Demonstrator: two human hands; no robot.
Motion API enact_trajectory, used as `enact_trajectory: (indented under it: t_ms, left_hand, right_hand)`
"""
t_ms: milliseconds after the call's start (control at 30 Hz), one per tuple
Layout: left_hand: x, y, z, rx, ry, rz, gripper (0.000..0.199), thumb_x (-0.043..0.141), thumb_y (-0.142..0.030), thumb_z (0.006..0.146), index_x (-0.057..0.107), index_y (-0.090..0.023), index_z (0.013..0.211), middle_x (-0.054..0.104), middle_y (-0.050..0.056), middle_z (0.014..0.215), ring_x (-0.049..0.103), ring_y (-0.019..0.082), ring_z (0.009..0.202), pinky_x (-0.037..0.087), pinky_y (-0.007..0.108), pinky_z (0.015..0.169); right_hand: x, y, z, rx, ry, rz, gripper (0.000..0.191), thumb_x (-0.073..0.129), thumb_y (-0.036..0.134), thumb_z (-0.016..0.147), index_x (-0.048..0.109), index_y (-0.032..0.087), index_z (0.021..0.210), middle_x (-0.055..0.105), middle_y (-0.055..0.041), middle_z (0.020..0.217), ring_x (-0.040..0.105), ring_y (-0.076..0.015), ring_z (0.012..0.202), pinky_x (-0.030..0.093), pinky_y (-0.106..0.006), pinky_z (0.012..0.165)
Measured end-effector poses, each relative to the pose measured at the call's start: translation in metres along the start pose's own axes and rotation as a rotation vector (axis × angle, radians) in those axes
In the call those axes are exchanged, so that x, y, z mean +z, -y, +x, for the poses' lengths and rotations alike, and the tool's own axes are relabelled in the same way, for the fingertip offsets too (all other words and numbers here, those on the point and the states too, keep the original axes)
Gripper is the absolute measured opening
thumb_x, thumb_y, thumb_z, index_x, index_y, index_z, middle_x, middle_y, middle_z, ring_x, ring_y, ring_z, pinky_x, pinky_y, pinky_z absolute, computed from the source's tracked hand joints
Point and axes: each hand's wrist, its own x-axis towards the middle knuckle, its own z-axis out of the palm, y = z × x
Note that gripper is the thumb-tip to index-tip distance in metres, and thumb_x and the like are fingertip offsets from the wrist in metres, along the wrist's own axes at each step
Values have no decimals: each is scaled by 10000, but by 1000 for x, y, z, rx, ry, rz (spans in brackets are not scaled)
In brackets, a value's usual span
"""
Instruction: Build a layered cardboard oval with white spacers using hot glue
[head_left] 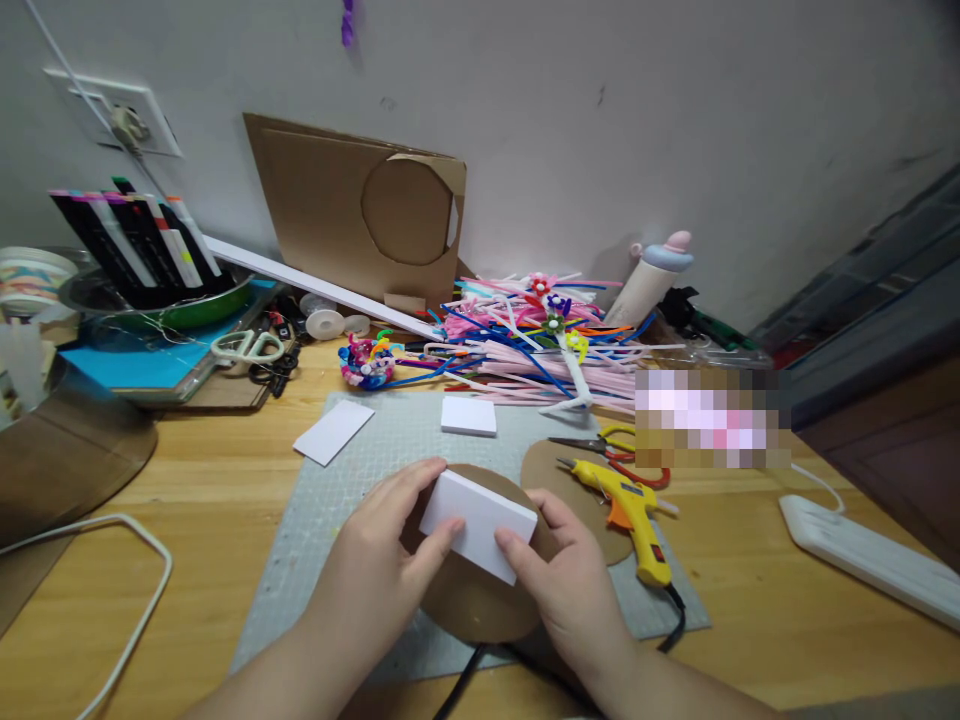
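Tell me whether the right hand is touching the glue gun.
Apart. The head view shows a strip of cardboard between the right hand and the glue gun.

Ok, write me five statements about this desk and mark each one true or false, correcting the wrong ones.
1. The left hand and right hand hold a white block over round cardboard. True.
2. The glue gun lies to the left of both hands. False: the glue gun lies to their right.
3. The markers stand in the green bowl. True.
4. The leaning cardboard has a square cut in it. False: the cut in the leaning cardboard is round.
5. The red-and-yellow scissors lie near the glue gun. True.
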Motion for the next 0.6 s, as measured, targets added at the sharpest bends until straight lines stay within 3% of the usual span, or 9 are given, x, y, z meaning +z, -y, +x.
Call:
enact_trajectory:
  t_ms: [133,333,600]
  left_hand:
    - [2,-3,0,21,-46,-19,398,626,-310,814,570,-232,1201,613,72,1273,538,232,1206,425,382,1030]
    - [1,-6,0,-19,-78,-69,347,657,-316,777,602,-233,1110,642,78,1193,581,249,1135,465,401,975]
    - [0,-8,0,30,-96,-35,357,679,-359,762,579,-207,1070,638,97,1150,586,257,1095,467,404,940]
  right_hand:
    - [0,-1,-1,-3,-8,-13,286,746,390,751,621,193,917,681,-20,814,621,-180,727,502,-247,642]
    - [0,0,-2,15,-10,-24,286,754,398,733,621,193,882,682,-18,781,619,-182,693,502,-252,619]
    - [1,-1,-3,9,-3,9,269,754,379,742,614,195,880,672,-9,776,611,-168,691,506,-245,626]
